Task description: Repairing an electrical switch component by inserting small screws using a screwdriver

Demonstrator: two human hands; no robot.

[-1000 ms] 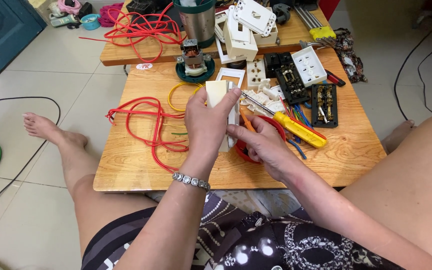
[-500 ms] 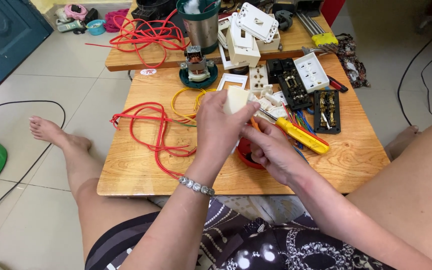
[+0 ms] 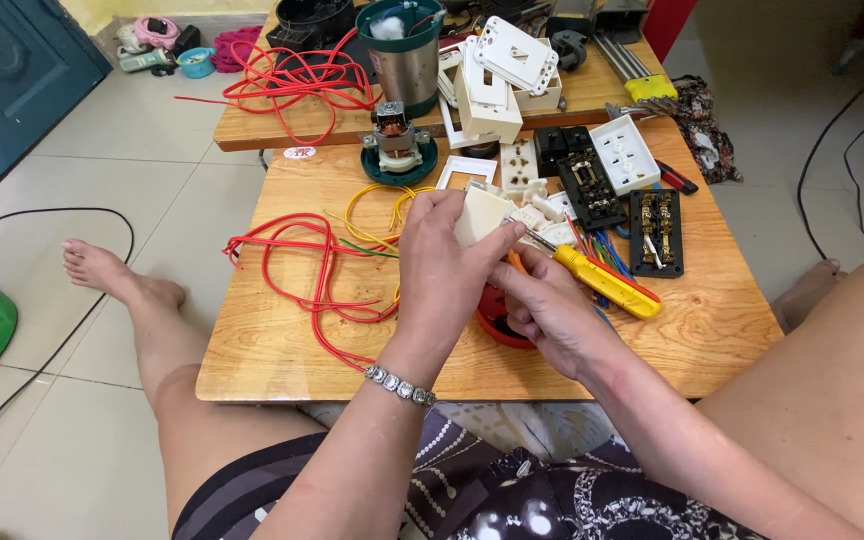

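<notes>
Fig. 1: Our left hand [image 3: 447,275] grips a cream switch box [image 3: 482,213], fingers closed; right hand [image 3: 552,310] clasps a yellow screwdriver [image 3: 602,282] w/ tip at box.

Our left hand [image 3: 447,275] covers most of the cream switch box [image 3: 480,213], so we cannot see its face. Our right hand [image 3: 550,312] hides the red tape roll [image 3: 497,318] at its nine o'clock side. The clutter at twelve o'clock is cut by the frame's top edge, and the small parts by the black socket frames [image 3: 592,185] are too small to tell.
</notes>
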